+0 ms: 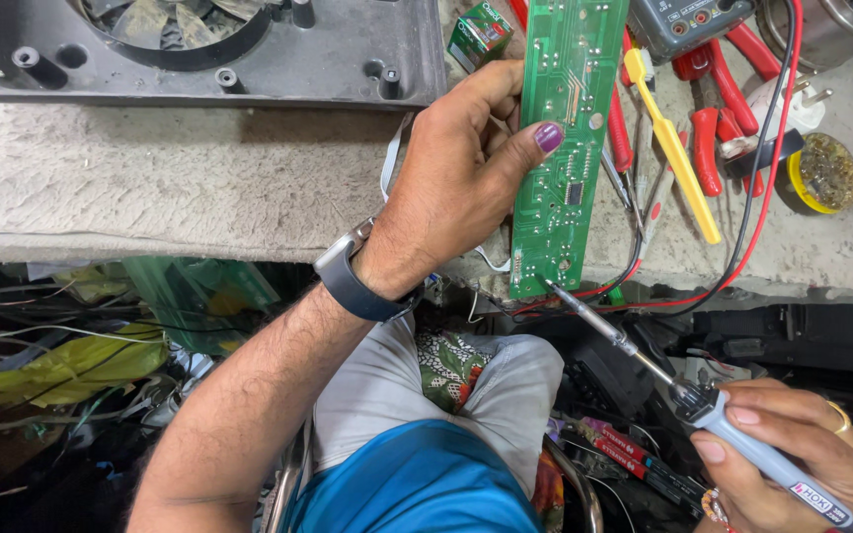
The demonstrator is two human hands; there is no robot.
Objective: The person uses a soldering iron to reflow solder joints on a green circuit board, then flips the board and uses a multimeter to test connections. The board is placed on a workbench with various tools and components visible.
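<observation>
The left hand (456,183) reaches up from the lower left, forearm running diagonally, wrist bent back and wearing a dark watch (352,281); its fingers are curled closed around the left edge of a long green circuit board (565,148), with the thumb pressed flat on the board's face about halfway along. The board stands nearly upright in view, its lower end hanging just over the front edge of the worktop (170,183). The right hand (802,454) sits below and to the right of the board, fingers wrapped in a pen grip around the grey handle of a soldering iron (644,360), whose thin metal tip slants up and left to touch the board's bottom edge. Right of the board, on the worktop, lie red-handled pliers (718,128), a yellow toothbrush (678,153) and a small round tin (824,173). Left of the board's top end rests a black plastic fan housing (199,54).
</observation>
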